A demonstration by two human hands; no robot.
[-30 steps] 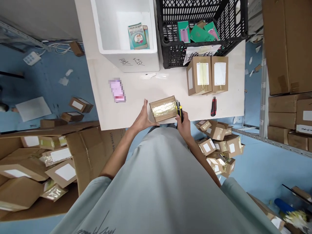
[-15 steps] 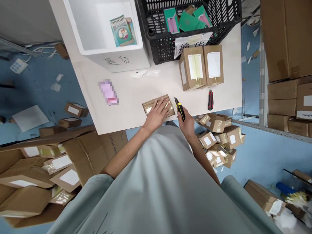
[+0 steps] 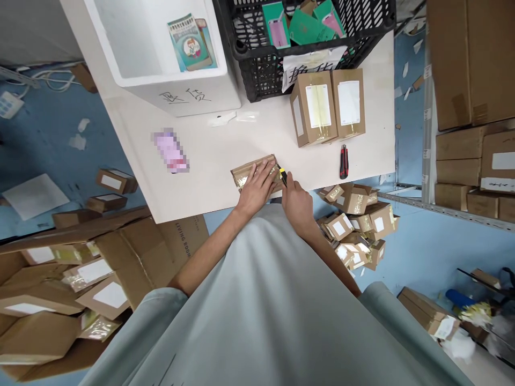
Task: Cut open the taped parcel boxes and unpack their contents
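White table point(image 3: 193, 190), standing level, bears the following. Far left: a white box point(image 3: 219, 95). Far right, beside it: a black crate point(image 3: 261, 75). Just before the crate: two cardboard boxes point(image 3: 317, 110), side by side. Near right: a red and black knife point(image 3: 343, 162). Left: a blurred pink item point(image 3: 170, 151). Centre: a paper scrap point(image 3: 222, 119). Near edge: a brown taped package point(image 3: 242, 172), lying flat, partly covered.

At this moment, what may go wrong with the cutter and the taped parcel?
The left hand presses on the taped parcel, close to the black-and-yellow cutter in the right hand, so a slip could injure it.

The parcel lies near the front edge of the white table, so a hard pull might drag it off.
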